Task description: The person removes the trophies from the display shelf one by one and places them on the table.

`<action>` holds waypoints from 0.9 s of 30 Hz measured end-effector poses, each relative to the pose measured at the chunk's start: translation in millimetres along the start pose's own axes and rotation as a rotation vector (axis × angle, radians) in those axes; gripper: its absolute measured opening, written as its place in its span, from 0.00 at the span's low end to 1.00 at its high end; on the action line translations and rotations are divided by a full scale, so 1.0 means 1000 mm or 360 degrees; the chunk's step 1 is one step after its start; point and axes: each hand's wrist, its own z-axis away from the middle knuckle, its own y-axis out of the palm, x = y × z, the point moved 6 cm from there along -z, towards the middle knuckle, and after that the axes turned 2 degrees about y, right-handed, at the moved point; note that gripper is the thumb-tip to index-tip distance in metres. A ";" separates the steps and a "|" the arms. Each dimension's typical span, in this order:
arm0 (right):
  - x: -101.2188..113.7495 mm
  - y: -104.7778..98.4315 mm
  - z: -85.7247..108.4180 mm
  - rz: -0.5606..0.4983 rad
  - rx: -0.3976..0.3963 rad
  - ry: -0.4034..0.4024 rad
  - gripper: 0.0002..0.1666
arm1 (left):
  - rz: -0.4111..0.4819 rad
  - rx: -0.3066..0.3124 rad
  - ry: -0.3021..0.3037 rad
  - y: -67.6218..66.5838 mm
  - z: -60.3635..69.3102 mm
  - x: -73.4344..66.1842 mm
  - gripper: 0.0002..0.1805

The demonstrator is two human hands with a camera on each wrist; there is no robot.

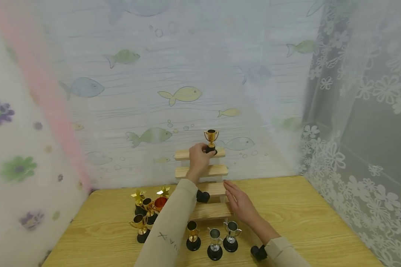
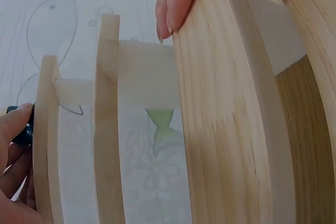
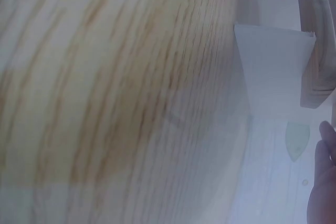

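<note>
A small gold trophy cup (image 1: 211, 136) with a black base stands upright at the top step of a wooden stepped stand (image 1: 217, 189). My left hand (image 1: 198, 157) pinches that base between thumb and fingers; the left wrist view shows the dark base (image 2: 23, 132) beside the end board. Lower down, my right hand (image 1: 242, 204) has its fingers straight against the stand's right side, by the middle boards. In the left wrist view, the right hand's fingers (image 2: 177, 1) touch a board's edge. Only part of the right hand (image 3: 323, 192) shows in the right wrist view.
In front of the stand are a gold cup (image 1: 193, 230) and two silver cups (image 1: 215, 237). Several gold trophies (image 1: 140, 221), some star-topped (image 1: 138, 196), cluster at the left, partly behind my left sleeve. A fish-patterned curtain (image 1: 187, 92) hangs behind the wooden table (image 1: 287, 207).
</note>
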 end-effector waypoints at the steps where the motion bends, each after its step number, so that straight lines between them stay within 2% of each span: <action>1: 0.000 0.000 0.000 -0.0003 0.0002 0.0002 0.24 | 0.0019 0.0007 0.0002 -0.001 0.000 0.001 0.14; 15: -0.002 0.000 0.000 0.0023 -0.0006 0.0004 0.24 | -0.0111 0.0070 0.0069 -0.017 0.005 0.008 0.16; 19: -0.002 0.000 -0.001 0.0030 -0.0004 0.0009 0.24 | -0.0138 0.0048 0.0103 -0.023 0.005 0.008 0.16; 27: -0.003 0.002 -0.001 0.0025 -0.0002 -0.0001 0.24 | -0.0148 -0.0020 0.0096 -0.032 0.005 0.013 0.16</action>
